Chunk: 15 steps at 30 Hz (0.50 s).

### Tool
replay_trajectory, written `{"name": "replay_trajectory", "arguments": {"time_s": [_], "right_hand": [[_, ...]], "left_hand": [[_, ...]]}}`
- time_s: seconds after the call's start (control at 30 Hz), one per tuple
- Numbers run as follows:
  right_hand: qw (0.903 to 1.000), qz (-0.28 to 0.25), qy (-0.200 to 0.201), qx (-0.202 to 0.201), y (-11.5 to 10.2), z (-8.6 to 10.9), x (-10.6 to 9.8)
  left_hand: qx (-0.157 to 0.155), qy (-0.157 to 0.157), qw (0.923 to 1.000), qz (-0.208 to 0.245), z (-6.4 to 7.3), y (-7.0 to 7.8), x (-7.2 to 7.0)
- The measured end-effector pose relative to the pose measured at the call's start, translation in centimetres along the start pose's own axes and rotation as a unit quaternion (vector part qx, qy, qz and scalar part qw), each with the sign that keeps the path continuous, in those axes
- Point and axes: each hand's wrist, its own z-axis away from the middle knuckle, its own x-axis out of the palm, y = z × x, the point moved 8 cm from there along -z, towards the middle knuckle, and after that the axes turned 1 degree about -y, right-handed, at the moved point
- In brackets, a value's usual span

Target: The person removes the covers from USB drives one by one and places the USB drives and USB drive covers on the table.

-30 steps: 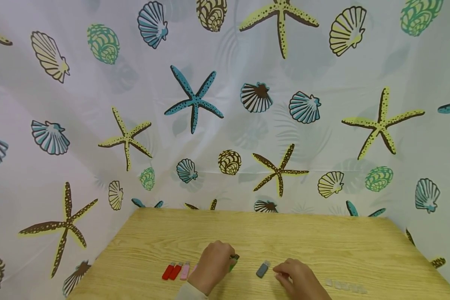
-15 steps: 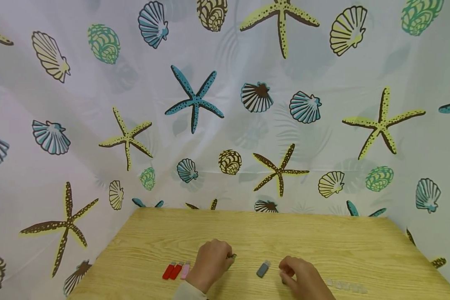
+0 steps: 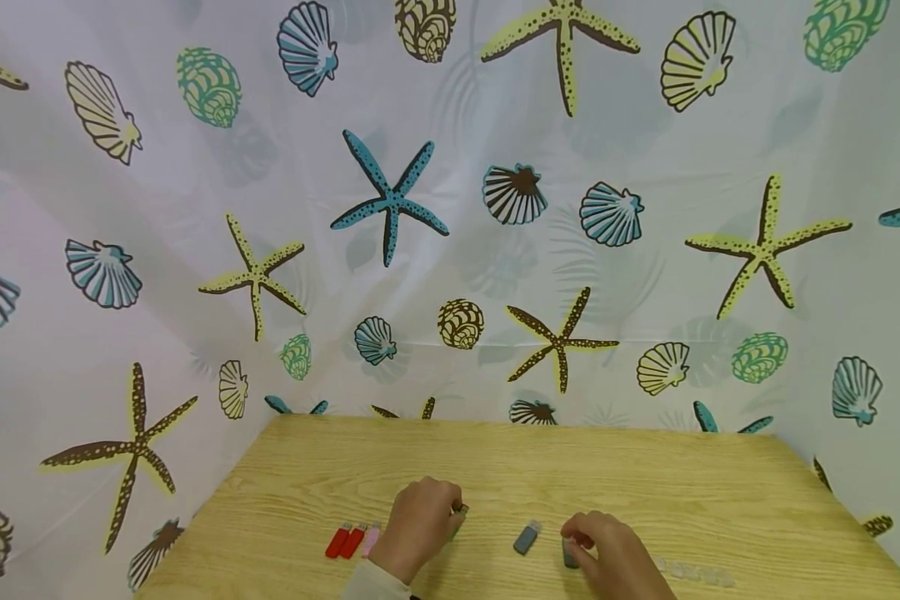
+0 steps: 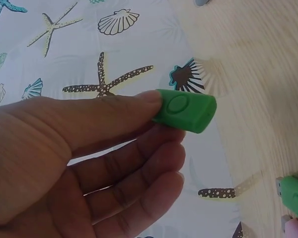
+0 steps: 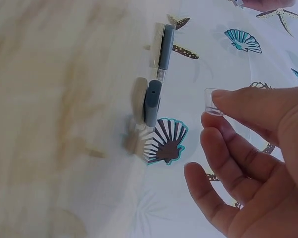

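Observation:
My left hand (image 3: 420, 525) pinches a green USB flash drive (image 4: 193, 110) between thumb and index finger, held above the table; its rounded end faces out in the left wrist view. On the right, my right hand (image 3: 607, 550) holds a small clear plastic cap (image 5: 213, 103) between thumb and fingertip, the other fingers loosely bent. Two grey USB flash drives lie close by on the table: one (image 3: 525, 537) between the hands, the other (image 3: 569, 553) beside the right fingertips and partly hidden by them in the head view.
Left of my left hand, red flash drives (image 3: 337, 541) and a pink one (image 3: 371, 540) lie in a row; another green drive (image 4: 294, 196) shows in the left wrist view. Several clear caps (image 3: 693, 572) lie right of my right hand. A shell-patterned curtain (image 3: 450, 250) surrounds the wooden table (image 3: 570, 467).
My right hand has shifted slightly right, so the second grey flash drive now shows beside its fingertips. The left hand has drifted a little left with the green flash drive.

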Motion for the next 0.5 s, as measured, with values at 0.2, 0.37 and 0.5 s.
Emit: {"name": "replay_trajectory", "arguments": {"time_s": [0.2, 0.37, 0.5], "right_hand": [[0.9997, 0.02, 0.013, -0.004, 0.2, 0.2, -0.3], [0.9985, 0.036, 0.039, 0.009, 0.4, 0.4, -0.7], [0.998, 0.037, 0.046, 0.022, 0.8, 0.4, -0.9]], "left_hand": [[-0.002, -0.002, 1.0, -0.003, 0.1, -0.3, -0.2], [-0.011, -0.014, 0.9998, -0.006, 0.1, -0.8, 0.0], [-0.016, -0.022, 0.9996, -0.002, 0.2, -1.1, 0.2]]}}
